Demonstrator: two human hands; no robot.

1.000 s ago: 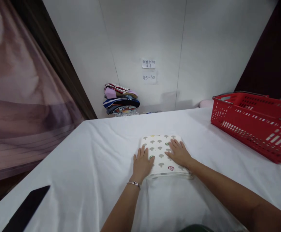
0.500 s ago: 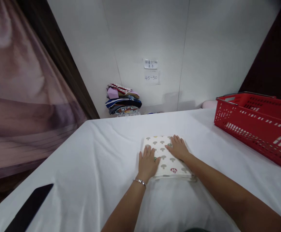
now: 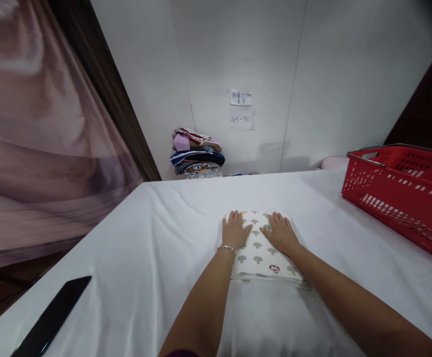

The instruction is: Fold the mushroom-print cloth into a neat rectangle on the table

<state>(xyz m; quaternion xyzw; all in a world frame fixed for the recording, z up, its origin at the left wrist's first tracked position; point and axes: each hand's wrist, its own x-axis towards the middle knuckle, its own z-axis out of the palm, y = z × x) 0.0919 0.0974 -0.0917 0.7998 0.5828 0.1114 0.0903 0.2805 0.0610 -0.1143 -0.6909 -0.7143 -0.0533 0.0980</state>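
A folded white cloth [image 3: 257, 253] with grey, green and red mushroom prints lies flat on the white-covered table [image 3: 186, 238]. My left hand [image 3: 234, 231] rests palm down on its far left part, fingers stretched out, a silver bracelet at the wrist. On the far right part of the cloth lies my right hand [image 3: 281, 234], also flat with the fingers apart. Several layers show at the cloth's near edge. Parts of its sides are hidden beneath my hands and right forearm.
A red plastic basket [image 3: 402, 193] stands on the table at the right. At the near left lies a flat black object [image 3: 54, 315]. Behind the table is a stack of folded fabrics [image 3: 197, 153] against the wall. A pinkish curtain [image 3: 52, 148] hangs at the left.
My left hand has slid forward over the cloth, towards its far edge. My right hand stays at about the same place on it. The whole view has shifted slightly.
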